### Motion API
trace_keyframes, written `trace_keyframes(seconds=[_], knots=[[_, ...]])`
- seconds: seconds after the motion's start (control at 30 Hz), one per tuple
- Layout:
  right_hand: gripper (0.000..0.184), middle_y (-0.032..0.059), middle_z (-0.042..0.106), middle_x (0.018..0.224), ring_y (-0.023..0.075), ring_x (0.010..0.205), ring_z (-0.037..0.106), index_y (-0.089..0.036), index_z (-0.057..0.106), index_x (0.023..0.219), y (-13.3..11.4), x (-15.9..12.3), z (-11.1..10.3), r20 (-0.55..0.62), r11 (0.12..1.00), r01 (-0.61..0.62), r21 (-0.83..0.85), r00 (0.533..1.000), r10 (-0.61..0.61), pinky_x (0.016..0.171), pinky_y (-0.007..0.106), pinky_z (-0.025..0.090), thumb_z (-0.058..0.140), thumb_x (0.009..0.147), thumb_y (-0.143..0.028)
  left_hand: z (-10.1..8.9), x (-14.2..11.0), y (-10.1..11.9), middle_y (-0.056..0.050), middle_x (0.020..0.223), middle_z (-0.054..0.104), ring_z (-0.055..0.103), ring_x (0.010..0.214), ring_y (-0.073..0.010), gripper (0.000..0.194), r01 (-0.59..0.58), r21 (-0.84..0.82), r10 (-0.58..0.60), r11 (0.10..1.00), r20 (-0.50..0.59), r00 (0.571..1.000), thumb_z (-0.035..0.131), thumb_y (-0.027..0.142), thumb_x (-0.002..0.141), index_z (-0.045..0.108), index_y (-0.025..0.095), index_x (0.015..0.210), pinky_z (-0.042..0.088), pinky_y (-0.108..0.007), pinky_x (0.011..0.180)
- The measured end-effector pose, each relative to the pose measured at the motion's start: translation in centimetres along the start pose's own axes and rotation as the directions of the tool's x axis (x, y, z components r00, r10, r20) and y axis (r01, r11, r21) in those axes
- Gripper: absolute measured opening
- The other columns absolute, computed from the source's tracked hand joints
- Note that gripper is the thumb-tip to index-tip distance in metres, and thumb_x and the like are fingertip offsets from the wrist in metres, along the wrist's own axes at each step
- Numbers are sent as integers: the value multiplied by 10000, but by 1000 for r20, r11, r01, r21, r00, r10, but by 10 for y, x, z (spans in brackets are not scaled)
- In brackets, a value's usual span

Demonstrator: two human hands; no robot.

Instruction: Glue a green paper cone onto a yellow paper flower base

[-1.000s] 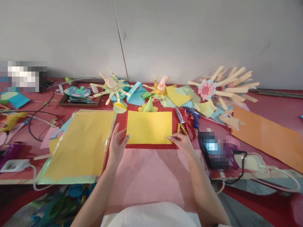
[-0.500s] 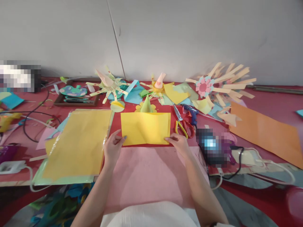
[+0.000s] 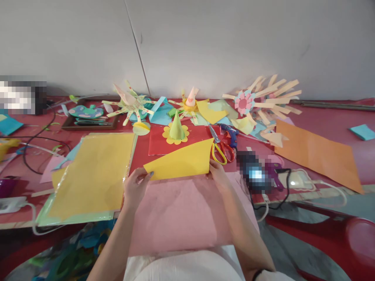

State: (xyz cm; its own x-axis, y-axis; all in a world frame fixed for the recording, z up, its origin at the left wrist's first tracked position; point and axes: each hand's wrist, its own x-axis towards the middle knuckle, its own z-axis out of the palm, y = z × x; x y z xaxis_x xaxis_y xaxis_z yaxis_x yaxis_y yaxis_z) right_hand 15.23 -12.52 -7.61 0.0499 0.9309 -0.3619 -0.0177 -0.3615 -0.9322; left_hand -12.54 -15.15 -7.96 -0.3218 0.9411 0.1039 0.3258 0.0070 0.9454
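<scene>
A sheet of yellow paper is held up between my two hands, its left end narrower than its right. My left hand pinches the lower left corner, thumb on the near face. At the lower right edge my right hand grips the sheet, its fingertips partly behind the paper. Just beyond stands a green paper cone on a yellow flower-shaped base, set on a red board. Right of the sheet lie scissors with yellow and red handles.
A stack of yellow sheets lies left, orange paper right. Behind the scissors is a blue glue gun. Paper crafts line the wall beside a tray. A cabled device sits near my right forearm.
The yellow paper's left side has dropped and narrowed, so its top edge now slopes. The flower base and red board behind it have come into view. The whole view has shifted slightly.
</scene>
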Motion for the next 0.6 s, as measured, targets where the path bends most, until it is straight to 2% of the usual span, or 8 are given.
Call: trace_keyframes(seconds=[0.1,0.2,0.3,0.37,0.43,0.5,0.6], knots=[[263,-30,574,614,81,466,463,-190,589,820,-1,-5,3,-9,1000,25,12,1000,-25,430,213,355,575,704,-425,-7,-6,-2,-10,709,665,628,649,-132,130,-175,56,173,983,35,984,646,324,755,681,199,746,534,-240,608],[266,-16,615,679,89,513,498,-193,612,861,0,-8,5,-21,998,57,6,998,-56,447,210,389,574,696,-398,-13,-11,-2,-27,828,696,652,735,-139,87,-374,84,373,924,32,927,627,250,795,707,221,777,534,-239,636],[261,-7,633,692,103,549,526,-197,632,859,5,-9,7,-41,998,68,-5,997,-68,459,213,421,579,681,-380,-15,-18,1,-42,1013,698,661,902,-167,132,-471,80,467,878,70,882,605,210,819,725,256,849,545,-288,758],[262,6,656,728,122,597,559,-199,636,853,9,-9,8,-63,998,70,-6,996,-70,470,216,435,581,667,-376,-14,-24,2,-45,1049,693,655,939,-177,144,-462,98,459,882,53,887,596,213,830,729,262,859,544,-313,792],[255,17,672,754,137,621,580,-198,632,826,14,-11,8,-84,998,68,-3,994,-68,481,228,442,575,656,-379,-12,-30,2,-43,1039,693,655,927,-181,132,-420,103,424,901,-14,906,603,232,828,731,261,837,546,-320,788],[247,19,674,748,146,613,585,-198,619,797,19,-12,8,-102,998,69,3,992,-68,490,245,442,564,650,-389,-11,-34,0,-41,1017,694,655,915,-188,100,-373,60,377,926,-66,924,632,257,805,731,259,821,545,-329,789],[253,13,657,719,152,597,580,-206,580,775,26,-14,7,-137,997,78,11,988,-76,512,266,439,538,655,-424,-12,-37,-4,-52,979,697,656,922,-215,125,-279,-20,276,960,-87,957,656,329,770,728,245,828,544,-360,809]])
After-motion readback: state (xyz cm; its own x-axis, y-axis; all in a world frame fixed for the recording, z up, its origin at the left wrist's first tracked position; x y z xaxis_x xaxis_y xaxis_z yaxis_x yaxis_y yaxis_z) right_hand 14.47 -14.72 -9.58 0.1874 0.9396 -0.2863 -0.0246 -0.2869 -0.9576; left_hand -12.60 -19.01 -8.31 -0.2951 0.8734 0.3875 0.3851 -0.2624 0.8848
